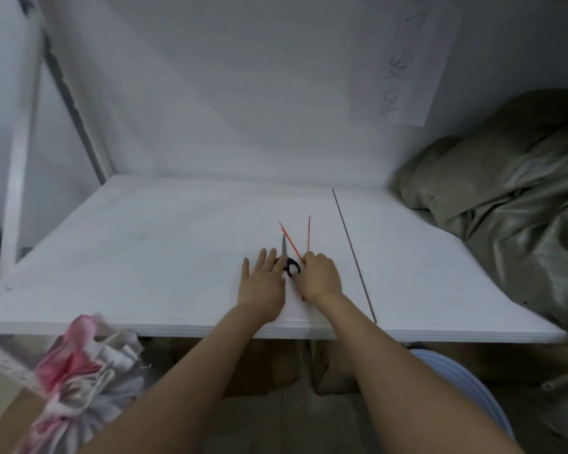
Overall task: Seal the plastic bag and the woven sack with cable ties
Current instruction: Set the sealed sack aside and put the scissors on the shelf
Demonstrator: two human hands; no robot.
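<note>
White wall (pixel 243 93) stands behind a big white worktop (pixel 145 257), and a paper sign (pixel 404 60) with hand-drawn marks hangs in the upper right of the frame. Both hands reach out to the middle of the worktop, close side by side. The left hand (pixel 263 285) lies flat with its fingers straight, and its fingertips touch the black handle of a pair of scissors (pixel 284 253). The scissors lie between the two hands, with the blade pointing away toward the wall. The right hand (pixel 318 276) has its fingers curled down and grips the near ends of two red cable ties (pixel 291 239). The ties stick out past its fingers toward the wall and spread apart like a V. One of them crosses just beside the scissors blade, and a bit of red shows again under the wrist. A thin grey line (pixel 351 247) runs across the worktop just to the right of the right hand. The woven sack (pixel 512 198), grey-green and crumpled, is heaped at the right edge of the frame, well apart from the hands. The plastic bag (pixel 79 371), stuffed with pink and white things, sits in the lower left of the frame, below the front edge of the worktop and beside the left arm.
</note>
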